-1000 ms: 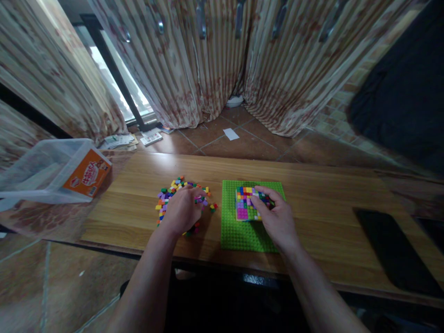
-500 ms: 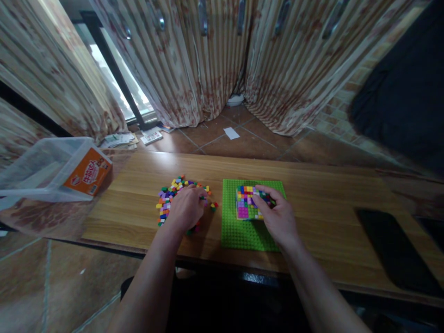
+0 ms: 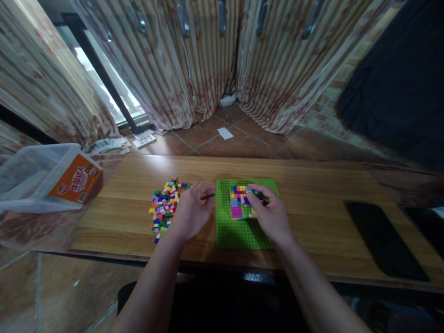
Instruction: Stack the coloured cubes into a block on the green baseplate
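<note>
My left hand (image 3: 194,208) is pinched on a small dark green brick (image 3: 212,195), between the loose pile and the baseplate. Left of that hand lies a pile of small toy bricks (image 3: 164,208) in many colours, partly hidden behind the hand. A green studded baseplate (image 3: 229,236) lies flat on the table. On it is a block of many-coloured bricks (image 3: 237,203), with a magenta patch at its near left corner. My right hand (image 3: 272,212) grips this block from the right, thumb on top, and covers its right side.
The wooden table (image 3: 312,203) carries a black phone-like slab (image 3: 385,240) at the right. A clear plastic bin (image 3: 38,175) with an orange label stands at the left end. Curtains (image 3: 194,69) hang beyond the table, and papers (image 3: 111,144) lie on the floor.
My left hand has moved right, from the brick pile towards the baseplate, with a small green brick in its fingers. My right hand keeps its hold. The view has shifted slightly.
</note>
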The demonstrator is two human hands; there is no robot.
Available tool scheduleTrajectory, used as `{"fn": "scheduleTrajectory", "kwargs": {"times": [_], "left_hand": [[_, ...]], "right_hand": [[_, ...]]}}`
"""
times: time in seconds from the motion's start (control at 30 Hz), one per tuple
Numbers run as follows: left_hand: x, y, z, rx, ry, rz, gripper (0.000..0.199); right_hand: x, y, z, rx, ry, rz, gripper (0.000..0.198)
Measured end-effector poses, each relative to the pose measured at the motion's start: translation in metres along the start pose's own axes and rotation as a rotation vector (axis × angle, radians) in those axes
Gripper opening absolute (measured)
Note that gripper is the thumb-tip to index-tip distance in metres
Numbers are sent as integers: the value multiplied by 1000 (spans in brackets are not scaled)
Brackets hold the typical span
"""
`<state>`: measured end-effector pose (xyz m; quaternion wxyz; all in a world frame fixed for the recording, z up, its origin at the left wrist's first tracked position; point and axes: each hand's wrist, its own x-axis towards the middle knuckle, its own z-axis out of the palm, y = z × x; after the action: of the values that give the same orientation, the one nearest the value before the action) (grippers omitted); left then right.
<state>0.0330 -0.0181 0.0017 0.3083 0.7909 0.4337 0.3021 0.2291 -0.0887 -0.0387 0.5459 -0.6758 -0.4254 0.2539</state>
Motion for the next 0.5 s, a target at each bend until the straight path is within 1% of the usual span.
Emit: {"fn": "scheduleTrajectory", "kwargs": {"times": [0.07, 0.17, 0.27, 0.33, 0.4, 0.47, 0.5], "left_hand": [[-1, 8, 8, -54, -18, 58, 25], [-3, 18, 19, -54, -19, 108, 29], [-3, 23, 25, -21, -23, 131, 30], [-3, 24, 28, 1, -22, 126, 31], [-3, 25, 30, 7, -14, 113, 35], [-3, 25, 31, 4, -13, 101, 39], [-3, 25, 32, -1, -16, 97, 41]], "right_hand": [[1, 2, 0, 3, -4, -7, 33], [2, 5, 1, 6, -6, -17, 33], [1, 5, 1, -5, -18, -29, 33], [-1, 0, 1, -39, -9, -62, 31], [-5, -8, 0, -123, 67, -155, 27], [-11, -17, -1, -235, 137, -313, 20], [-13, -21, -2, -285, 129, -394, 18]]}}
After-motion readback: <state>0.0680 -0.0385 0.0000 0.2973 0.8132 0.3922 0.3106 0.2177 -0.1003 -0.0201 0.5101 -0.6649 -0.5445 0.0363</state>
